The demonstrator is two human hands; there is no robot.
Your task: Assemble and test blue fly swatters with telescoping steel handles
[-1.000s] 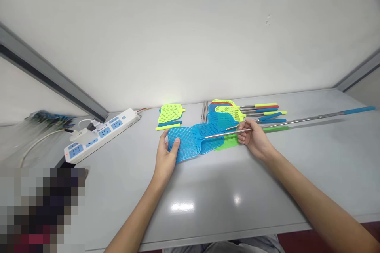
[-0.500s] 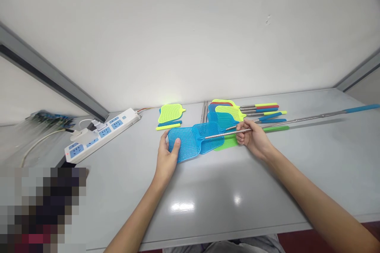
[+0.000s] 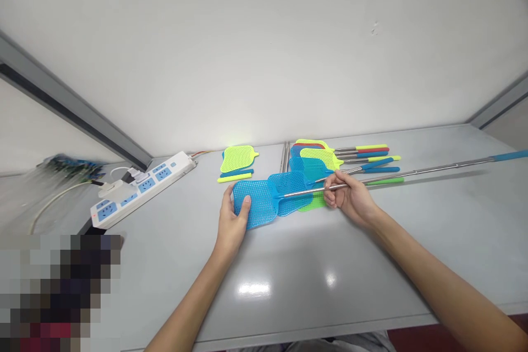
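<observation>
A blue fly swatter [image 3: 259,208] with a long, drawn-out metal rod is held up in front of me. My left hand [image 3: 234,214] grips the left edge of its mesh head, thumb on top. Further right, my right hand [image 3: 348,195] is closed around the rod near the head. The rod runs on to a blue handle grip [image 3: 511,155] at the right edge of the view. Behind and beneath it lie several shorter fly swatters, among them a yellow one [image 3: 313,144], a blue one [image 3: 291,198] and a green one [image 3: 313,202], partly hidden by the held swatter.
Loose swatter heads, the top one yellow [image 3: 238,158], lie by the wall with a blue and a yellow grip [image 3: 234,177]. Thin metal rods [image 3: 284,157] rest beside them. A white power strip [image 3: 142,188] and plastic-wrapped items [image 3: 66,170] are on the left.
The far handle end has shifted right and slightly down, part of it now beyond the view, and the rod shows longer. My right hand moved slightly left; my left hand keeps its hold.
</observation>
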